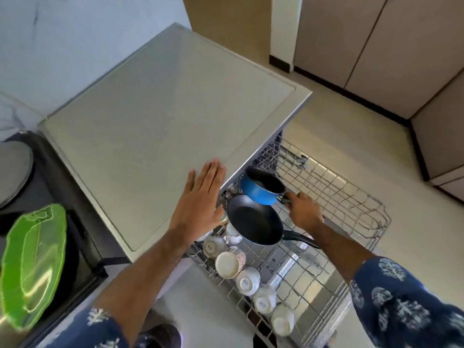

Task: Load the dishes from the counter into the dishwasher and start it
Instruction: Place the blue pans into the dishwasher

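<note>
My right hand [303, 210] grips the black handle of a small blue saucepan [261, 188], held over the pulled-out wire upper rack [351, 197] of the dishwasher. Just below it a black frying pan [253, 223] lies in the rack, its handle pointing right under my forearm. Several white cups [247, 281] sit upside down or on their sides along the rack's left side. My left hand [198, 199] is flat with straight fingers over the front edge of the grey dishwasher top [160, 101].
A green plate [32, 262] lies at the far left on a dark surface, beside a grey round object [13, 169]. Beige cabinets [371, 46] stand across the pale floor. The rack's right half holds nothing.
</note>
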{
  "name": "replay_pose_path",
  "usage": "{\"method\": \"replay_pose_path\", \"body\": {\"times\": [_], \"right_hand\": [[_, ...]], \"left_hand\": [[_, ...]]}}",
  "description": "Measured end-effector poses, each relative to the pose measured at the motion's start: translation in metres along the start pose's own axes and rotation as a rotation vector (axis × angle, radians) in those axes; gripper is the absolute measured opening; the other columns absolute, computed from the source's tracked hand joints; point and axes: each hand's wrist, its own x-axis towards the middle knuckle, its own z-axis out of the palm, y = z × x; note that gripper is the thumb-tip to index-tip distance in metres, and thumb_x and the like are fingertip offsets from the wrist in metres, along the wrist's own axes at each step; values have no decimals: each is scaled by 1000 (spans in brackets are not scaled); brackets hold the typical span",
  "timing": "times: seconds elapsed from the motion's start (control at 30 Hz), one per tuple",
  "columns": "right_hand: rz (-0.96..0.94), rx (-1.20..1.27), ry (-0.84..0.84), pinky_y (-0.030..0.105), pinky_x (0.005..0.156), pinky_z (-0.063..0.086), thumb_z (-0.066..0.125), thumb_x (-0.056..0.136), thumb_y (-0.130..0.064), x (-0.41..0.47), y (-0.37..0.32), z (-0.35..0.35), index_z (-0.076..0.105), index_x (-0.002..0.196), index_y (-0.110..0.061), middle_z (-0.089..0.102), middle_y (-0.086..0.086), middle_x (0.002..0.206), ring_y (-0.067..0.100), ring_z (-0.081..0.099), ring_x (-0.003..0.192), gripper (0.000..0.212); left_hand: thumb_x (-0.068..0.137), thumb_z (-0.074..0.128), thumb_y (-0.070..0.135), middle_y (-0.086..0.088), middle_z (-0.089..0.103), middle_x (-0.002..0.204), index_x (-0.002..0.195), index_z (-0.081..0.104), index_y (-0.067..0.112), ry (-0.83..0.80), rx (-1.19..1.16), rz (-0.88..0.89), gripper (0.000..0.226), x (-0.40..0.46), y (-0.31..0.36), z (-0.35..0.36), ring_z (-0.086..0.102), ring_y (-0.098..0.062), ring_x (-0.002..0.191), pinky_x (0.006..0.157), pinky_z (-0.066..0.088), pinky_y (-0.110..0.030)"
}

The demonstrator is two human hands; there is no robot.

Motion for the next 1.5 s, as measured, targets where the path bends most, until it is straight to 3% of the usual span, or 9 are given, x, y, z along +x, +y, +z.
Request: {"method": "replay_pose_path", "body": {"times": [0.37,0.53,0.77,0.87,0.97,1.03,1.13,1.23,1.5], "right_hand": [[-54,92,-15,55,101,44,52,98,-18,64,9,38,38,143,-22,45,15,133,34,47,119,47],[-71,128,-80,54,95,50,56,92,-9,62,13,43,37,144,-21,44,13,138,32,46,123,57],[-98,152,-95,49,98,49,58,86,-3,54,17,36,36,145,-16,46,11,140,29,49,122,64],[-172,139,-41,46,100,49,57,89,-7,40,13,20,37,145,-14,47,10,140,28,50,122,60],[-364,22,125,46,102,47,57,91,-16,20,14,-1,39,145,-16,46,8,142,27,47,126,56],[-358,-75,232,51,116,33,55,93,-26,17,23,-15,27,153,-14,31,10,156,31,32,143,67],[-201,-165,112,51,123,7,39,100,-46,29,50,-17,-3,157,-9,-5,14,164,32,-1,152,80],[-201,-200,-66,53,123,11,36,100,-52,35,65,4,-15,155,-9,-20,14,161,33,-9,152,87],[-222,-193,-104,50,123,2,37,99,-41,34,68,16,-23,152,-10,-30,13,158,30,-20,149,86]], "left_hand": [[87,62,39,-6,-9,168,159,-6,13,-14,45,-52,104,0,5,-1,-7,-22,155,125,12,-51],[86,65,36,-6,-5,168,160,-3,13,-18,52,-71,103,0,8,-5,-4,-22,155,125,13,-51],[85,67,35,-6,-6,168,160,-4,13,-40,67,-77,106,1,9,-6,-5,-22,155,125,14,-51],[85,66,36,-6,-7,168,159,-5,13,-52,65,-79,106,1,9,-7,-5,-22,155,125,14,-50],[85,64,35,-7,-9,168,159,-5,13,-59,69,-82,104,1,9,-7,-6,-22,155,125,13,-50],[86,64,36,-7,-10,168,159,-6,13,-56,68,-84,104,1,9,-8,-7,-22,155,125,12,-49],[85,65,35,-7,-10,168,159,-5,12,-55,59,-79,104,0,9,-8,-7,-23,155,125,13,-50],[84,65,33,-7,-10,168,159,-4,12,-46,50,-78,104,0,9,-8,-7,-23,155,125,13,-50],[85,66,33,-7,-8,168,159,-3,12,-26,49,-72,104,0,8,-3,-5,-23,155,124,14,-51]]}}
